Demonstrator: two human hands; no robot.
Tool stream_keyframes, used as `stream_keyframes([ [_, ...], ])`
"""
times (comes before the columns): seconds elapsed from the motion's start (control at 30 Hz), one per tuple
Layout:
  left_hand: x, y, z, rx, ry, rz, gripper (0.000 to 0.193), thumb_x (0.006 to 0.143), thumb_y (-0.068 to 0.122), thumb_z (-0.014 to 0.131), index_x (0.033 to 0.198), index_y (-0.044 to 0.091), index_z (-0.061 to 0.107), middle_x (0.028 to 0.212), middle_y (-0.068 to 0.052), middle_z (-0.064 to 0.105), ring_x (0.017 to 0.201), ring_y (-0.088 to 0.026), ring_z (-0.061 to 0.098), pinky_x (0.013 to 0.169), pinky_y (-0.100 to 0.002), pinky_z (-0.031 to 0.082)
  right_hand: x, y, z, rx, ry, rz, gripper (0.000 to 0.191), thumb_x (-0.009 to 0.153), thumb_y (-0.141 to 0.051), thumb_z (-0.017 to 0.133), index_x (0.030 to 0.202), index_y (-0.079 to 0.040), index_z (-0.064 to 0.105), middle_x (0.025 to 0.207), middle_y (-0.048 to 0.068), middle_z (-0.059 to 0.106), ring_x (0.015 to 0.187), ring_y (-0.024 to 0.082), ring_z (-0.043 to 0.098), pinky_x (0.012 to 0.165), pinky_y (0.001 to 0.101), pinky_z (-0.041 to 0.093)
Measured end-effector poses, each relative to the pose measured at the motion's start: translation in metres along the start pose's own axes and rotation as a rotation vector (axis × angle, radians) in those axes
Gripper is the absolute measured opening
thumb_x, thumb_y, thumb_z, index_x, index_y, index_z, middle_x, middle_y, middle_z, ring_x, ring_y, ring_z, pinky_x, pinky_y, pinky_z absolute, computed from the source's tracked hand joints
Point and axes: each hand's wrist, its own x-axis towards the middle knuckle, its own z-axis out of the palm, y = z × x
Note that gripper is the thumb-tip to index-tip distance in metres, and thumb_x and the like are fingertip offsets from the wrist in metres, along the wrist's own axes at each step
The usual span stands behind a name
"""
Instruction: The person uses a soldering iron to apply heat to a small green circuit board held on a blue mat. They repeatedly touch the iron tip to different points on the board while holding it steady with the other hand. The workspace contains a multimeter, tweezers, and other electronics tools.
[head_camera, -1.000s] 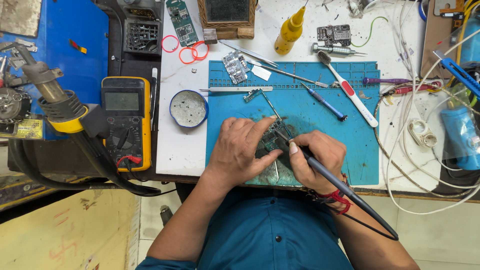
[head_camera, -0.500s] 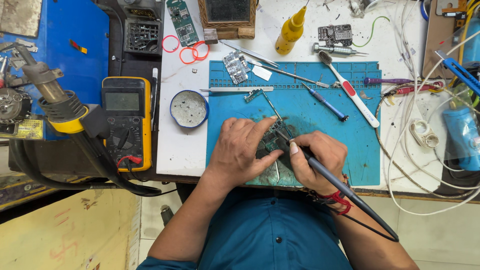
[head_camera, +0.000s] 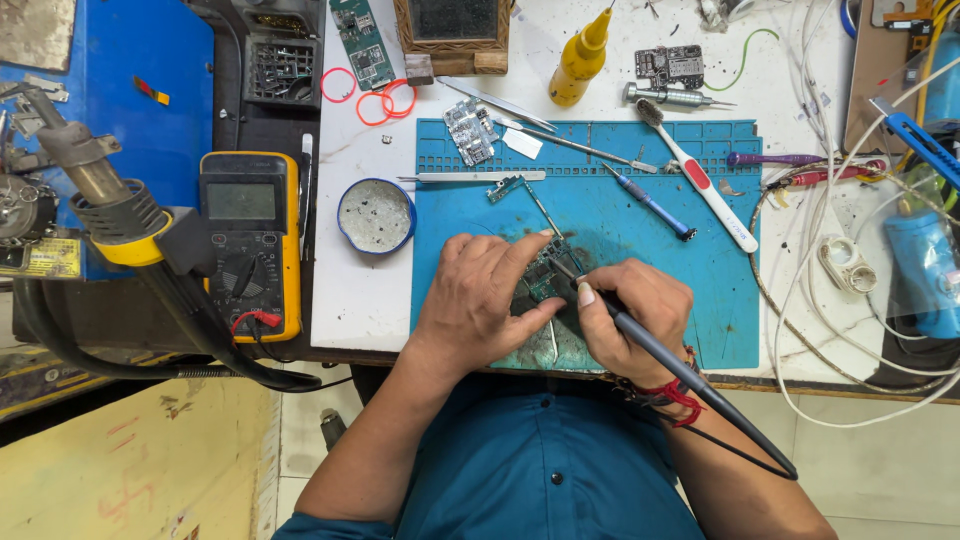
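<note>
Low on our blue mat (head_camera: 640, 220), centre frame, our left hand (head_camera: 480, 305) pins a circuit board (head_camera: 545, 275) while our right hand (head_camera: 635, 320) grips a soldering iron (head_camera: 680, 375).

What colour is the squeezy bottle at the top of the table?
The squeezy bottle is yellow, nozzle included. It shows best in the head view.
</note>
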Motion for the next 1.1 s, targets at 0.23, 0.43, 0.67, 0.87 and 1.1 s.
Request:
stream_keyframes([
  [0.23, 0.0000, -0.0001, -0.0008, -0.004, -0.003, 0.003, 0.074, 0.078, 0.035, 0.087, 0.138, 0.008, 0.054, 0.101, -0.007, 0.066, 0.096, -0.025, 0.061, 0.095, -0.045, 0.041, 0.0000, 0.0005, 0.0008, -0.002, -0.005, 0.006, 0.007, 0.089, -0.010, 0.070, 0.088, -0.003, 0.069, 0.072, 0.009, 0.063, 0.057, 0.020, 0.058, 0.055, 0.0326, 0.042],
  [0.43, 0.0003, 0.0010, -0.0008, -0.002, -0.007, -0.002, 0.074, 0.078, 0.035, 0.087, 0.138, 0.007, 0.054, 0.100, -0.007, 0.066, 0.095, -0.025, 0.061, 0.095, -0.045, 0.041, -0.0007, 0.0006, 0.0004, 0.001, -0.001, 0.013, 0.008, 0.089, -0.010, 0.070, 0.087, -0.003, 0.069, 0.071, 0.009, 0.063, 0.057, 0.020, 0.058, 0.055, 0.0325, 0.042],
  [0.67, 0.0006, 0.0010, -0.0010, 0.003, -0.006, 0.004, 0.073, 0.078, 0.035, 0.087, 0.138, 0.007, 0.054, 0.099, -0.007, 0.065, 0.094, -0.025, 0.061, 0.094, -0.044, 0.041, -0.0002, 0.0008, 0.0003, 0.003, 0.004, 0.005, 0.007, 0.090, -0.011, 0.070, 0.088, -0.004, 0.069, 0.073, 0.009, 0.064, 0.058, 0.020, 0.059, 0.055, 0.0326, 0.042],
  [0.87, 0.0003, 0.0006, -0.0007, 0.005, -0.014, -0.001, 0.073, 0.079, 0.035, 0.086, 0.138, 0.007, 0.054, 0.098, -0.007, 0.064, 0.094, -0.025, 0.061, 0.095, -0.045, 0.040, -0.0004, 0.0005, 0.0005, 0.002, 0.000, 0.024, 0.007, 0.089, -0.011, 0.070, 0.087, -0.004, 0.069, 0.071, 0.008, 0.063, 0.056, 0.020, 0.058, 0.054, 0.0326, 0.041],
  [1.1, 0.0002, 0.0006, -0.0002, 0.009, -0.013, -0.001, 0.073, 0.079, 0.036, 0.086, 0.138, 0.008, 0.054, 0.099, -0.007, 0.065, 0.095, -0.026, 0.061, 0.095, -0.045, 0.040, -0.0007, 0.0006, 0.0006, 0.006, 0.005, 0.007, 0.007, 0.090, -0.011, 0.069, 0.088, -0.004, 0.069, 0.071, 0.008, 0.063, 0.057, 0.020, 0.058, 0.054, 0.0326, 0.042],
])
